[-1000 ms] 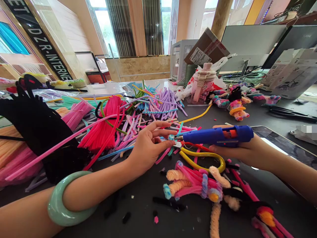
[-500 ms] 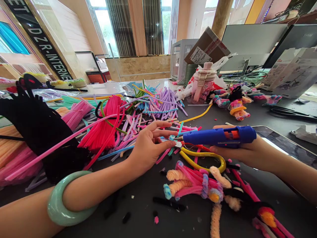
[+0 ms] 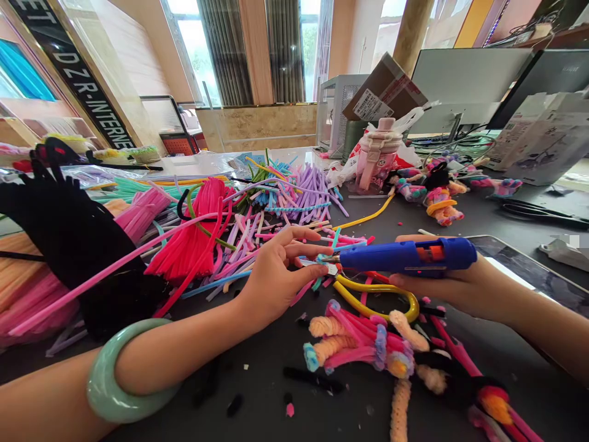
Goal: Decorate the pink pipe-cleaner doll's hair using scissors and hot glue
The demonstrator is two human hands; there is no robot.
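Observation:
My right hand [image 3: 460,285] is wrapped around a blue glue gun [image 3: 391,256], held level with its metal tip pointing left. At that tip, my left hand [image 3: 276,273] pinches a small light-blue fuzzy piece [image 3: 324,258], partly hidden by the fingers; it looks like pipe cleaner. A green bangle [image 3: 103,380] circles my left forearm. Just below the gun lies a tool with yellow handles [image 3: 409,298], its working end mostly covered. Nearer to me rests a pipe-cleaner doll [image 3: 363,341] in pink, peach and blue, lying on its side.
Bundles of black [image 3: 69,245], red [image 3: 197,236] and purple pipe cleaners [image 3: 310,190] spread over the left and middle of the dark table. A pink bottle [image 3: 377,156] and more dolls [image 3: 444,196] stand farther back. To the right are a tablet [image 3: 524,270] and black scissors [image 3: 543,212].

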